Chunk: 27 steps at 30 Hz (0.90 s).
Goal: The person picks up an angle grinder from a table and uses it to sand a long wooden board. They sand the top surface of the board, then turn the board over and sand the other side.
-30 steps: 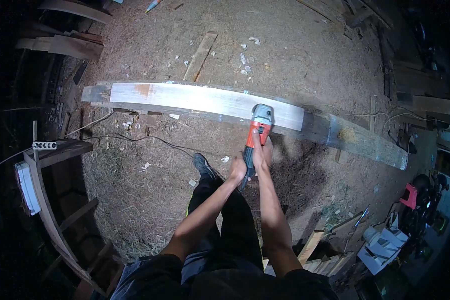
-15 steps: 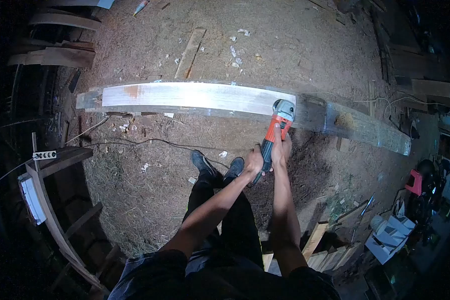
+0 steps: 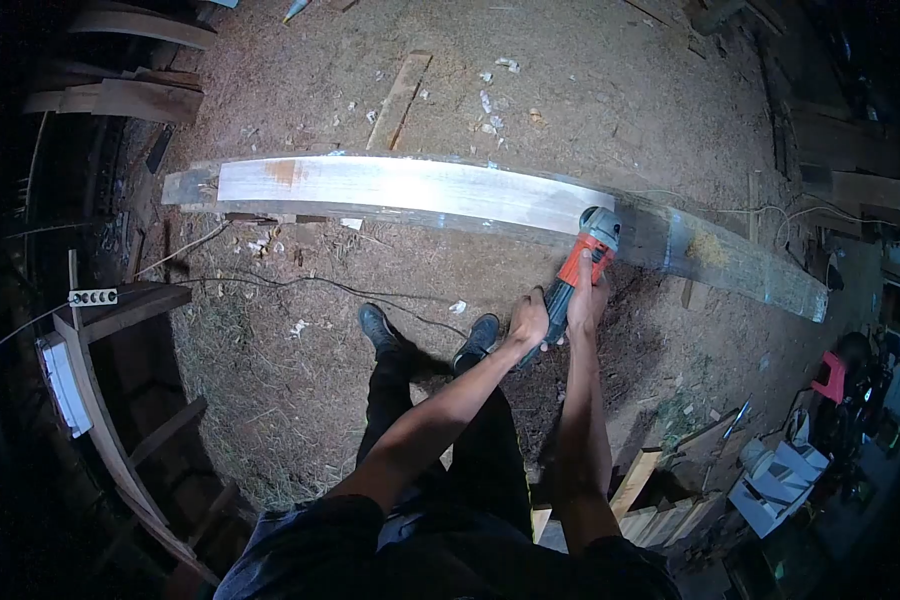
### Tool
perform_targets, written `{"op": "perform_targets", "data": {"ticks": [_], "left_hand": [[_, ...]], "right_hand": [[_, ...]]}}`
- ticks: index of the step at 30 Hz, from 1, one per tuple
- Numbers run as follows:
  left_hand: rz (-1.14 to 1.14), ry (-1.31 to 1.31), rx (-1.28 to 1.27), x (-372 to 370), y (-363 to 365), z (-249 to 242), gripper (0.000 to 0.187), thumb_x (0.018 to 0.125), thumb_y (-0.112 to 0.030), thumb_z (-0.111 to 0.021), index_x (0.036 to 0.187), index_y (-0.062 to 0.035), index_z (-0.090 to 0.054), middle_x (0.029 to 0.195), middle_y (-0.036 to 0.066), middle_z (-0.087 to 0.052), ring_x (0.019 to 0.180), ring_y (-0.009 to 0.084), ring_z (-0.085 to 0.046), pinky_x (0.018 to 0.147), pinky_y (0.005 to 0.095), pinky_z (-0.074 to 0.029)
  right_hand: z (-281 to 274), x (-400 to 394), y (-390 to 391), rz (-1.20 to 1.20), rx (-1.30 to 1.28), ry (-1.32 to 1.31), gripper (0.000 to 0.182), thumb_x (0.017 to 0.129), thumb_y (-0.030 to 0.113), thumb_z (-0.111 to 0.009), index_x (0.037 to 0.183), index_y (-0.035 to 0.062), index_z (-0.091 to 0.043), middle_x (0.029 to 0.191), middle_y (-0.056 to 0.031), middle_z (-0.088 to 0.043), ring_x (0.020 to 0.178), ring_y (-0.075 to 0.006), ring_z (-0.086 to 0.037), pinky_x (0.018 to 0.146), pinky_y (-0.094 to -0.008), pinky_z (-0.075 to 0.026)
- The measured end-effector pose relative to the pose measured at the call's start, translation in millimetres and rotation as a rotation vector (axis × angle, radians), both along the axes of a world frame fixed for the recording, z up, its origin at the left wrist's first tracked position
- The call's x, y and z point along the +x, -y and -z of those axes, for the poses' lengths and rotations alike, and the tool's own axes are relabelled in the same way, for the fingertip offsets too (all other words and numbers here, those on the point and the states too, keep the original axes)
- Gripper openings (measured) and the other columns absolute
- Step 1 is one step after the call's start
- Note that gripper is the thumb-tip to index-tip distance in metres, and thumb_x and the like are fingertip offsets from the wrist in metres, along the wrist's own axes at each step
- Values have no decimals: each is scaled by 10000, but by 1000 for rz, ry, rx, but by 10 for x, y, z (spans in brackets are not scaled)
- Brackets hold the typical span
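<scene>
An orange and black angle grinder [image 3: 590, 258] is held in both my hands, its metal head over the right end of a pale board [image 3: 400, 185]. That board lies along a longer, darker plank [image 3: 740, 255]. My left hand [image 3: 530, 317] is closed around the rear of the tool's black body. Farther forward, my right hand [image 3: 587, 298] grips the orange housing, with its thumb along the top. Whether the disc touches the wood is hidden under the head. A brownish patch [image 3: 283, 172] marks the board's left part.
Beyond the plank a short wooden strip [image 3: 400, 100] lies on the dirt floor among pale scraps. A black cable [image 3: 310, 285] runs across the ground by my shoes [image 3: 375, 325]. At left, a power strip [image 3: 93, 297] rests on a wooden frame; a pink stool [image 3: 828, 373] stands at right.
The grinder and both hands have shifted right, toward the darker plank. My left foot has moved outward, widening my stance, and the view has shifted slightly.
</scene>
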<state>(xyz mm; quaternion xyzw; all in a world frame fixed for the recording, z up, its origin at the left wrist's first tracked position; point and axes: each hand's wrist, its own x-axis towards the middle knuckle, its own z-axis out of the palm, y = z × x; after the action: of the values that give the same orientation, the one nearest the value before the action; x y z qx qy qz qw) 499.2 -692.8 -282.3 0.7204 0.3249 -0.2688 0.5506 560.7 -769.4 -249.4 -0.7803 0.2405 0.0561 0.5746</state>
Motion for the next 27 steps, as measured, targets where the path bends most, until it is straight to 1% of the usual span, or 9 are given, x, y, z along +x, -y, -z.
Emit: {"op": "perform_targets", "data": {"ticks": [3,6,10,12,15,19,22,25,27], "left_hand": [[61,24,26,-63,-163,51,494,960,-291,-208,1142,40,-527,1211,375,-472,1124,458,-506,992,494,-377],[-103,-127,-185,-61,-469,-481,500,961,-295,-212,1141,52,-524,1210,369,-483,1168,473,-458,985,462,-363],[-149,-69,-11,-303,-636,-25,532,958,-330,-218,1106,68,-539,1210,372,-480,1159,469,-464,972,462,-370],[-214,144,197,-494,-666,629,581,952,-357,-237,890,130,-547,771,294,-619,660,360,-659,565,444,-542],[-328,10,-70,-301,-1256,-258,580,954,-354,-237,882,132,-544,669,259,-603,467,341,-605,414,409,-494],[-425,-37,-141,-417,-1549,-247,577,954,-358,-240,865,126,-541,685,277,-601,481,336,-598,437,422,-492],[-393,52,-37,-733,-1571,862,565,957,-344,-229,856,124,-530,660,269,-588,493,336,-597,449,423,-492],[-442,2,-91,-617,-1956,-90,560,956,-345,-228,850,119,-523,663,272,-584,531,351,-606,514,439,-502],[-482,-40,-159,-638,-2108,-135,554,955,-340,-228,845,119,-519,670,278,-582,538,358,-605,544,446,-502]], "right_hand": [[-9,-27,-127,-16,-34,-133,537,886,489,-563,1073,-10,-634,967,-134,-659,897,-221,-600,816,-356,-437],[-145,-144,-368,-55,-64,-106,531,887,475,-571,1079,-16,-629,972,-133,-661,898,-219,-604,811,-355,-440],[-300,-205,-780,-121,-127,-145,521,889,460,-574,1080,-22,-624,964,-134,-665,896,-213,-609,805,-351,-443],[-144,-263,-953,-83,-62,-17,508,890,453,-576,1077,-17,-626,947,-131,-669,880,-209,-613,798,-354,-447],[43,-247,-1286,-101,93,-69,499,886,446,-585,1075,-14,-628,944,-125,-669,874,-205,-611,797,-350,-449],[-62,-334,-1647,-153,11,-125,505,880,449,-592,1070,-18,-628,938,-129,-668,863,-205,-612,796,-349,-452],[-18,-397,-1879,-178,-32,-68,515,878,458,-590,1064,-21,-629,947,-143,-669,871,-205,-613,798,-348,-454],[72,-465,-2078,-218,-32,-56,529,875,481,-582,1055,-13,-636,960,-151,-671,877,-207,-615,797,-347,-456],[130,-489,-2204,-255,-61,-46,544,870,494,-579,1078,-6,-630,981,-159,-671,895,-209,-614,805,-351,-456]]}}
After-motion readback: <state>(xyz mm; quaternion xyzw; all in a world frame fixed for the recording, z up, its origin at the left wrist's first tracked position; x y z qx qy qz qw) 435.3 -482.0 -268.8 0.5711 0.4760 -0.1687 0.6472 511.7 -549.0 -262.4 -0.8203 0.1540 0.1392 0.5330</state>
